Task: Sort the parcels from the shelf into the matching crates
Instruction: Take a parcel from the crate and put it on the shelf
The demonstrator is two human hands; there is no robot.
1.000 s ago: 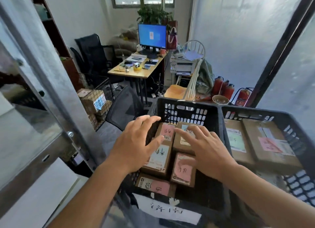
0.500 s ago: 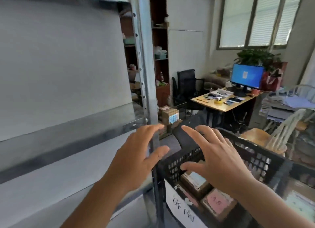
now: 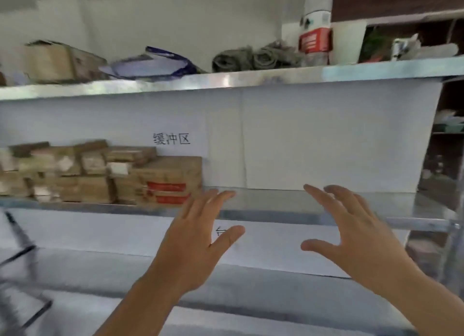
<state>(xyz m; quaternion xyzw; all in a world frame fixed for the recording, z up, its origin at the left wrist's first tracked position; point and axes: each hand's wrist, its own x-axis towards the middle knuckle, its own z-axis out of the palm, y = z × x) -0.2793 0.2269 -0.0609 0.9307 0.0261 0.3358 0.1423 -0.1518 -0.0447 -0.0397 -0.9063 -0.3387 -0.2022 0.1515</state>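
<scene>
Nearest the camera, your left hand [image 3: 193, 240] was raised in front of the metal shelf [image 3: 326, 219], fingers straight and slightly spread, thumb out to the side, holding nothing. Your right hand [image 3: 351, 235] was up beside it, well apart from the left, fingers likewise extended and fanned, thumb pointing inward, also with nothing in it. Both palms faced away from you, and the fingertips overlapped the front lip of the shelf, though whether they touched it could not be told.

Beyond your hands, the right part of that shelf board lay bare metal. On its left part sat the parcels [image 3: 100, 175], a stack of brown cardboard boxes, the rightmost and largest showing red labels on its front; the boxes further left were blurred, so their labels were perhaps white or pink stickers. Behind them, a white backing sheet carried a printed sign [image 3: 171, 138] in Chinese characters just above the stack.

Farther up, the top shelf [image 3: 226, 81] held a cardboard box [image 3: 57, 59], a blue-and-white bag [image 3: 150, 64], rolled grey cloth [image 3: 253, 57] and a white bottle [image 3: 315, 22] with a red label.
</scene>
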